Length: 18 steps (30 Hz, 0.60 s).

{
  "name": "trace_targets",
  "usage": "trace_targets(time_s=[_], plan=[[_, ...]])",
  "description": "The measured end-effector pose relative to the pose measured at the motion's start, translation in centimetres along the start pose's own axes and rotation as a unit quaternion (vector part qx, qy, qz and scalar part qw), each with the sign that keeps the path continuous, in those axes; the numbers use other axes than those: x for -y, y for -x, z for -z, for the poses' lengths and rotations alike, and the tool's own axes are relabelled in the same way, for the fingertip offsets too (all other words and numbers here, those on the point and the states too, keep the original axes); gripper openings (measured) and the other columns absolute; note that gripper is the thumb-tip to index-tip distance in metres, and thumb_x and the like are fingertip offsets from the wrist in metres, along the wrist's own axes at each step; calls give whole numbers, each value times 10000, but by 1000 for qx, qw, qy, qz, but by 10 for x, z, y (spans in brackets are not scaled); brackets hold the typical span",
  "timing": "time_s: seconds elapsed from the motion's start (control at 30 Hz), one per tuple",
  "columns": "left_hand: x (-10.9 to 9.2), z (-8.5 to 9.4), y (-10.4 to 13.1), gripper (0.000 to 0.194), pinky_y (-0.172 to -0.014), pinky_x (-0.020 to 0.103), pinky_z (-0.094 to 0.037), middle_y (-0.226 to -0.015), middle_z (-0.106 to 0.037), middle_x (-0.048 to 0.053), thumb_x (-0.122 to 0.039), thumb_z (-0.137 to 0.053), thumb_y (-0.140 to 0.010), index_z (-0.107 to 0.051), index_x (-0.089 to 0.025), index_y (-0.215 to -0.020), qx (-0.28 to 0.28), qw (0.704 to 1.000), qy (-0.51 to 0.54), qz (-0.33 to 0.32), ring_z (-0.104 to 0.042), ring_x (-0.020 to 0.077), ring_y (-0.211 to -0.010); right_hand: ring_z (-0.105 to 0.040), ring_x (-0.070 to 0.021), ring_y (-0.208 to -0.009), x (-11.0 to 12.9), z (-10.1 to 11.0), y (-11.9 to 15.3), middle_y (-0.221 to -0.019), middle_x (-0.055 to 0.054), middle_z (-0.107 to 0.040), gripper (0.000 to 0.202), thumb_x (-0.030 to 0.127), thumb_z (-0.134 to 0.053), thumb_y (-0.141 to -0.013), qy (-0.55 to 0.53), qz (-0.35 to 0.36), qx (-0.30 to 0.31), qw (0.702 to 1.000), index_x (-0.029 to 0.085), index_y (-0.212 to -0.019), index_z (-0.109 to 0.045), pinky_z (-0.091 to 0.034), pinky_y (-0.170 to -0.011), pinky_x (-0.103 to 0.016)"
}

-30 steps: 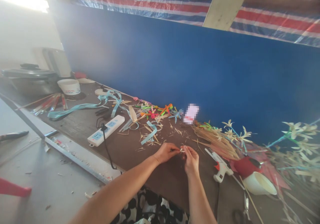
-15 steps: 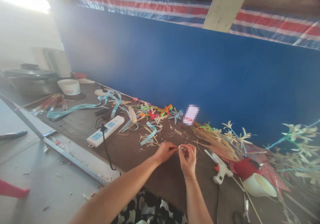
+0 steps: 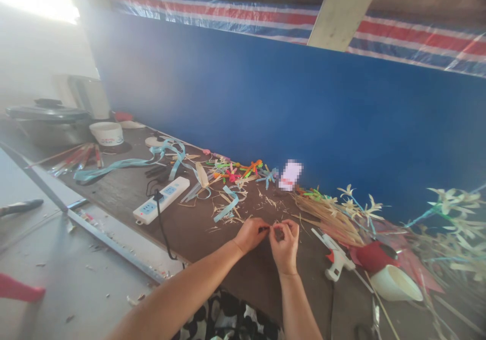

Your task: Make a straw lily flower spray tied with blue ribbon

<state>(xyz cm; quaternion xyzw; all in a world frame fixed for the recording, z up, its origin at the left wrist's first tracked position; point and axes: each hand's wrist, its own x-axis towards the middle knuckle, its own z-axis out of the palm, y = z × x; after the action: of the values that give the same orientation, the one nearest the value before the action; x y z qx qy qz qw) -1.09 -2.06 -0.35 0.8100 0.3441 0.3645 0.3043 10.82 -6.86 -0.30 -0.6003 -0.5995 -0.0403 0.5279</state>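
Both hands meet over the brown table (image 3: 243, 264), fingertips nearly touching. My left hand (image 3: 252, 235) is closed in a pinch, and what lies between its fingertips is too small to name. Thumb and forefinger of my right hand (image 3: 284, 239) also pinch together, forming a ring; any piece between them cannot be made out. Just beyond the hands are pale plant scraps (image 3: 268, 198) and a curled light-blue ribbon (image 3: 227, 206). A white glue gun (image 3: 337, 259) lies to the right of my right hand.
A white power strip (image 3: 162, 200) with a black cord lies left. Pale straw flowers (image 3: 370, 208), dried stalks (image 3: 330, 216), a white cup (image 3: 395, 283) and scissors (image 3: 375, 314) are at the right. A lidded pot (image 3: 49, 122) and white bowl (image 3: 107, 133) stand back left, a blue panel (image 3: 266, 97) behind.
The small pale piece that showed at the fingertips is no longer visible. My right thumb and forefinger have curled into a rounder pinch, and the hands remain close together.
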Motion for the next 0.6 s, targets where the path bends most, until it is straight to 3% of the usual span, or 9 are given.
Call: trace_targets(time_s=[0.27, 0.43, 0.6], plan=[[3, -2, 1, 197, -663, 222, -396, -739, -630, 20, -170, -515, -716, -657, -202, -848, -6, 1000, -17, -19, -548, 128, -699, -445, -181, -842, 4, 1, -1, -853, -45, -421, 36, 187, -515, -699, 5, 21, 9, 1000, 189, -674, -541, -394, -734, -330], [3, -1, 1, 195, -676, 226, -399, -765, -637, 23, -170, -519, -718, -654, -200, -855, -11, 1000, 13, -1, -550, 133, -723, -448, -192, -859, 11, 4, 1, -912, -64, -428, 80, 242, -543, -700, -30, 27, 11, 999, 192, -736, -595, -398, -733, -345], [3, 0, -1, 190, -660, 219, -400, -759, -639, 25, -278, -518, -744, -657, -192, -840, -35, 999, 28, 18, -547, 123, -687, -458, -139, -666, 2, 8, 1, -848, -59, -488, 199, 313, -561, -698, -137, -114, -29, 984, 170, -833, -595, -395, -613, -279]])
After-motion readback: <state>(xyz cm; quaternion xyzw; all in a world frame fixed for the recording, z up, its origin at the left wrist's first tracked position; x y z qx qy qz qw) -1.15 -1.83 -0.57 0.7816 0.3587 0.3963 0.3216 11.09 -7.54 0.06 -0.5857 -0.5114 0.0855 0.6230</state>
